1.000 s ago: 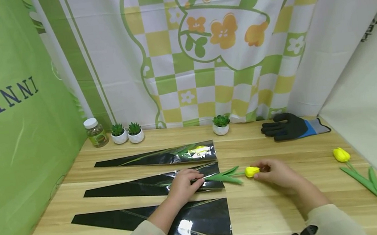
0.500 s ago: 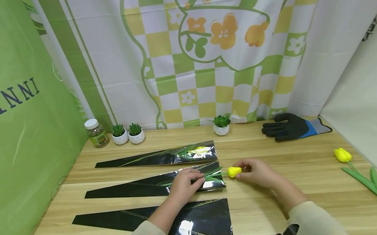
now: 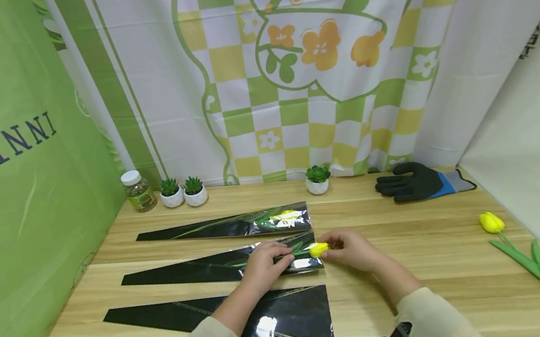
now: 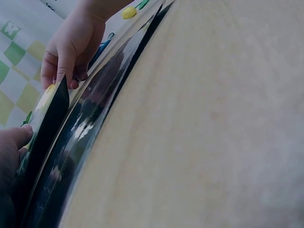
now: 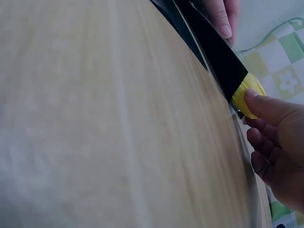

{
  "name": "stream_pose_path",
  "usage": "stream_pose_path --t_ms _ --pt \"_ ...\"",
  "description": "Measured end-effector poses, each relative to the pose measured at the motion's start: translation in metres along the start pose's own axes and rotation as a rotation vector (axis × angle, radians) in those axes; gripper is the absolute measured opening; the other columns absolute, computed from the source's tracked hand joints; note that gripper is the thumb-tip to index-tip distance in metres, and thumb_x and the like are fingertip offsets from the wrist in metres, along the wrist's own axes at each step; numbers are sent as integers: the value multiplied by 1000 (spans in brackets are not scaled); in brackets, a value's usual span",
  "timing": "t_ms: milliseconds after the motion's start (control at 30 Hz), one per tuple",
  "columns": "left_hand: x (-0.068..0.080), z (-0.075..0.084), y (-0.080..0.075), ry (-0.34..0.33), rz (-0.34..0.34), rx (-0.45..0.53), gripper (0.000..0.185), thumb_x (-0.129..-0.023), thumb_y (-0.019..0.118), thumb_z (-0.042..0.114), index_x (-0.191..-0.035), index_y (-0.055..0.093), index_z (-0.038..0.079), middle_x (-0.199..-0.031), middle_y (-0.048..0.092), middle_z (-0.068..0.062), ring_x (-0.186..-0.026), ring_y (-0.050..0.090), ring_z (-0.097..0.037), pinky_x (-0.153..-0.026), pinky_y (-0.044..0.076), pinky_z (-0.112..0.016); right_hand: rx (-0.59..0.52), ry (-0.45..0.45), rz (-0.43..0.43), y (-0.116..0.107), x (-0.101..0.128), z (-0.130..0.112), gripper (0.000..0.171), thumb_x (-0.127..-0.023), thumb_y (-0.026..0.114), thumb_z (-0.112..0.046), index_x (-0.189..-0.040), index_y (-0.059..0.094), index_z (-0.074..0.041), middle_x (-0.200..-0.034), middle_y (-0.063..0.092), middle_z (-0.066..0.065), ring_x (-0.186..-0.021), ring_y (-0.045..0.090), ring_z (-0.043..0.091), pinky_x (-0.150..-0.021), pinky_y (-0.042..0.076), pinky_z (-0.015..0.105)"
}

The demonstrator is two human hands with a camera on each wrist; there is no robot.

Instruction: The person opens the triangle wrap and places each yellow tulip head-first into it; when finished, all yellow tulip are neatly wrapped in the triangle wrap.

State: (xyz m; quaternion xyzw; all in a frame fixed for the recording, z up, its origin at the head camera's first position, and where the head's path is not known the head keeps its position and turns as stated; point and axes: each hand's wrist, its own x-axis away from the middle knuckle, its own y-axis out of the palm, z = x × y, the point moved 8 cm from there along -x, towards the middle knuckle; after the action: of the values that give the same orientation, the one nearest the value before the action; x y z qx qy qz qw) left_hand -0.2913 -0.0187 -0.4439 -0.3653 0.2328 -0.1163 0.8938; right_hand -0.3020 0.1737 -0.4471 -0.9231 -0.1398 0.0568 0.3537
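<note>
A yellow artificial tulip lies mostly inside the middle black flower sleeve, with its bloom at the wide right mouth. My right hand pinches the bloom's tip; in the right wrist view, the thumb lies on the yellow bloom. Over the sleeve near its mouth, my left hand holds it between thumb and fingers. The left wrist view shows the left thumb against the sleeve; the remaining left fingers are partly hidden. Green leaves show through the clear front.
Behind lies a sleeve with a tulip inside; in front lies a flat black sleeve. Another tulip lies at the right. A work glove, small potted succulents and a jar line the back.
My right hand has moved left, sliding the tulip into the middle sleeve until only the bloom is at its mouth. The left hand has stayed in place.
</note>
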Motion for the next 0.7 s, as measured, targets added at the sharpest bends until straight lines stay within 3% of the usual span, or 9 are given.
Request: stream_pose_path --t_ms 167,433,700 --pt "0 3 -2 17 15 -11 20 -91 70 22 -104 78 10 -111 72 -8 -108 65 -27 -97 51 -46 -38 13 -9 5 -1 -2 27 -88 73 -17 -113 72 -6 -100 70 5 -85 57 13 -77 50 27" --pt "-1 2 -1 4 9 -18 19 -91 70 23 -104 78 11 -110 73 -6 -108 65 -26 -97 52 -45 -4 42 -53 9 -2 -2 28 -93 68 -17 -119 71 -8 -104 72 5 -94 61 12 -86 52 33" --pt "-1 4 -2 -7 4 8 19 -91 69 22 -105 78 11 -111 72 -6 -108 65 -26 -98 51 -46 10 105 -22 13 -6 0 22 -89 72 -18 -110 75 -10 -93 71 -1 -85 59 10 -80 50 30"
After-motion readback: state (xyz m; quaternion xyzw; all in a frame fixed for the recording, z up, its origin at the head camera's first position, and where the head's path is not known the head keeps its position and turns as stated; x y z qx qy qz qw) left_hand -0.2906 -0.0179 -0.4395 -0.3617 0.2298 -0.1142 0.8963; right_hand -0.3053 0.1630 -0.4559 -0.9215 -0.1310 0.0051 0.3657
